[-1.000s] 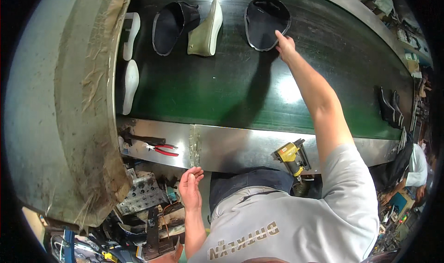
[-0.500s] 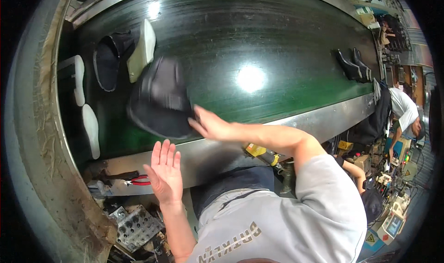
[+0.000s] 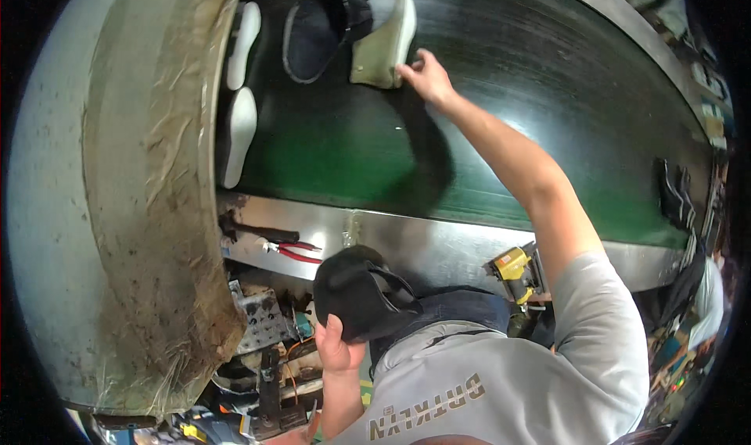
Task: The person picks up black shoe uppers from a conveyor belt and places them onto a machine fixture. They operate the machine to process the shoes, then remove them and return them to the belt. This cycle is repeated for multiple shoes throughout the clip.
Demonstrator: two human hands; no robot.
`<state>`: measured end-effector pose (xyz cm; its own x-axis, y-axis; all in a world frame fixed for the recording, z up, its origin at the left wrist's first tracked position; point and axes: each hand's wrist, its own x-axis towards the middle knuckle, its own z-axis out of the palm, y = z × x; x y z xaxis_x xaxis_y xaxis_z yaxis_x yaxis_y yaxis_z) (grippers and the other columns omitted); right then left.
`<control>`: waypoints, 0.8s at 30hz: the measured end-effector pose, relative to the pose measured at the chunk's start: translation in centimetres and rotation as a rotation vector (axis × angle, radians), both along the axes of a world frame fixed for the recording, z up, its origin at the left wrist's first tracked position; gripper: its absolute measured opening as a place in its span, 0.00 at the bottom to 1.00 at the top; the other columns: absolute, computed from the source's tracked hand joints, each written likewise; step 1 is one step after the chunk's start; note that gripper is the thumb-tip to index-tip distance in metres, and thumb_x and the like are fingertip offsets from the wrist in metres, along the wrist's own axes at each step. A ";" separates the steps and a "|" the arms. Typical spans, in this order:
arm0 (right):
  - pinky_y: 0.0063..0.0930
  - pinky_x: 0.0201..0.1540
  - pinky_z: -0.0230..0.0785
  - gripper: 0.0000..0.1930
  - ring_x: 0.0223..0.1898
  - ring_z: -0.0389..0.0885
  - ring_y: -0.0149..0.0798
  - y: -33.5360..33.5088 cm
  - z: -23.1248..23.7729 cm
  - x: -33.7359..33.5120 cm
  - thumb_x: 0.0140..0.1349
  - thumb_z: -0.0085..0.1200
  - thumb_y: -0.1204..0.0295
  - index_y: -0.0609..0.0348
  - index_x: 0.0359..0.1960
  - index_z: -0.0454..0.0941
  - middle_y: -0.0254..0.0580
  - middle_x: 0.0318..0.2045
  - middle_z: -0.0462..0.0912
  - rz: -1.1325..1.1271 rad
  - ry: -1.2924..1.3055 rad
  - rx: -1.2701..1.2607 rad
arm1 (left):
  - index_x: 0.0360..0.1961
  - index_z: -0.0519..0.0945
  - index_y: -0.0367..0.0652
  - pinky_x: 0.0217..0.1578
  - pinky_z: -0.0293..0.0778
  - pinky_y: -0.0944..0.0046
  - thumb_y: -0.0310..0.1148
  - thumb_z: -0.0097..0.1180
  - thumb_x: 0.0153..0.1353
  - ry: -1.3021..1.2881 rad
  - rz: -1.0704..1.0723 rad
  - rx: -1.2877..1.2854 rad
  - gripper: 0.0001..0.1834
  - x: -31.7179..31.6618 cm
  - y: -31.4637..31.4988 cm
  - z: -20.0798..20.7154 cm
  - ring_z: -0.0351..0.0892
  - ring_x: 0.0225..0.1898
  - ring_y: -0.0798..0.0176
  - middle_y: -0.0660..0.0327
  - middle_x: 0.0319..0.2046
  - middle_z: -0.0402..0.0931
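Observation:
Near the belt's front edge, by my lap, my left hand (image 3: pixel 341 346) is closed on a black shoe upper (image 3: pixel 360 292), thumb on its outside. My right arm stretches over the belt. My right hand (image 3: pixel 430 79) is at the lower right edge of an olive shoe last (image 3: pixel 379 55) with a white sole side. The right thumb appears to touch that edge, while the other fingers stay apart from it. Left of the last lies another black shoe upper (image 3: pixel 317 38), its opening showing.
The green conveyor belt (image 3: pixel 328 159) has a metal front ledge (image 3: pixel 422 238). White insoles (image 3: pixel 240 136) lie along its left end. Red-handled pliers (image 3: pixel 297 251) and a hammer (image 3: pixel 266 232) rest on the ledge, with a yellow tool (image 3: pixel 512 267) farther right. Black boots (image 3: pixel 677 195) stand far right.
The black upper has come from over the belt down to my lap, into my left hand, which was open before. My right hand has moved away to the olive last. The view has shifted left.

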<state>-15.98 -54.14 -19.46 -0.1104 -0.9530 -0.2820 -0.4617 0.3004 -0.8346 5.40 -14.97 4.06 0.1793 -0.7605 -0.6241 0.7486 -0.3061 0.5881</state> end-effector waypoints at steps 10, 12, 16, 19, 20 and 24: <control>0.33 0.51 0.73 0.35 0.49 0.81 0.43 2.3 -1.9 0.4 0.48 0.68 0.58 0.70 0.53 0.74 0.53 0.50 0.81 -0.095 -0.215 0.354 | 0.65 0.63 0.34 0.64 0.63 0.51 0.36 0.60 0.62 -0.215 0.149 0.024 0.33 3.2 7.4 1.2 0.70 0.60 0.53 0.52 0.60 0.69; 0.32 0.55 0.70 0.30 0.50 0.81 0.42 8.9 2.4 -1.2 0.48 0.68 0.59 0.66 0.51 0.78 0.50 0.48 0.82 0.005 -0.227 0.369 | 0.63 0.64 0.33 0.62 0.65 0.53 0.35 0.60 0.62 -0.313 0.212 0.056 0.32 4.0 9.0 1.7 0.71 0.59 0.55 0.53 0.59 0.70; 0.36 0.61 0.65 0.36 0.56 0.76 0.48 13.8 -0.2 -6.8 0.49 0.66 0.55 0.62 0.58 0.73 0.52 0.52 0.80 -0.193 0.379 0.262 | 0.58 0.69 0.32 0.59 0.68 0.60 0.34 0.58 0.65 -0.425 0.199 0.137 0.24 5.9 10.2 3.1 0.76 0.53 0.59 0.54 0.53 0.76; 0.37 0.60 0.65 0.35 0.56 0.76 0.49 11.7 1.6 -10.2 0.48 0.66 0.56 0.60 0.57 0.73 0.54 0.51 0.80 -0.090 0.255 0.279 | 0.55 0.71 0.31 0.56 0.69 0.62 0.33 0.58 0.65 -0.683 -0.047 0.301 0.22 6.8 12.0 2.0 0.76 0.51 0.61 0.55 0.51 0.76; 0.38 0.59 0.66 0.32 0.56 0.77 0.49 11.1 0.9 -11.4 0.48 0.64 0.58 0.58 0.56 0.74 0.54 0.51 0.80 -0.087 0.245 0.343 | 0.50 0.73 0.30 0.51 0.71 0.64 0.33 0.58 0.65 -0.943 -0.189 0.499 0.18 6.5 11.8 0.9 0.75 0.47 0.64 0.57 0.46 0.78; 0.41 0.57 0.69 0.28 0.56 0.76 0.52 12.1 5.5 -10.1 0.55 0.61 0.57 0.55 0.56 0.73 0.53 0.51 0.80 0.102 0.382 0.163 | 0.34 0.74 0.35 0.28 0.67 0.65 0.35 0.59 0.64 -1.100 -0.703 0.236 0.12 3.6 7.5 0.1 0.65 0.27 0.71 0.60 0.22 0.72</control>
